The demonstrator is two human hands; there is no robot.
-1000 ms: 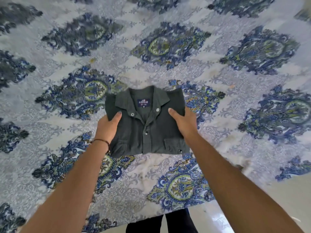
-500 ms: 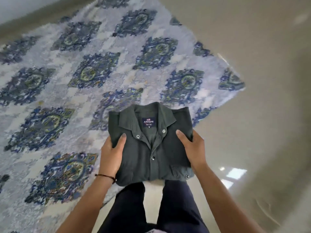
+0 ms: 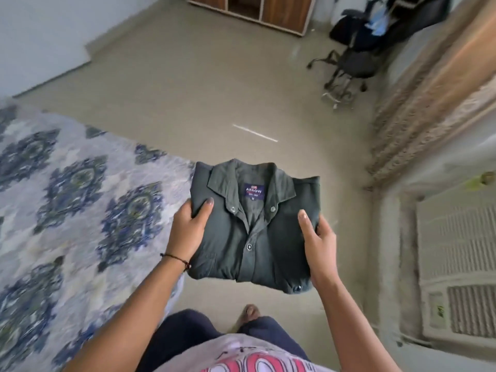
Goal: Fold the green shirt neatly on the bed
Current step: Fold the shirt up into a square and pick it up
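The green shirt [image 3: 268, 237] is matt woven cloth with glossy buttons; the floor [image 3: 201, 89] looks smooth and faintly shiny.

Bed [image 3: 67, 210] at left, covered with a pale spread patterned in blue medallions, nothing lying on its visible part. Beige floor [image 3: 201, 89] beyond and right, carrying an office chair [image 3: 351, 65] on castors, a wooden cabinet [image 3: 257, 9], a bare foot [image 3: 248, 314].

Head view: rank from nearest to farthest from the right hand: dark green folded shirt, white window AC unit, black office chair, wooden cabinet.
From the right hand:
1. Dark green folded shirt: gripped at its right edge.
2. White window AC unit: on the floor, right.
3. Black office chair: ahead, upper right.
4. Wooden cabinet: far wall, top.
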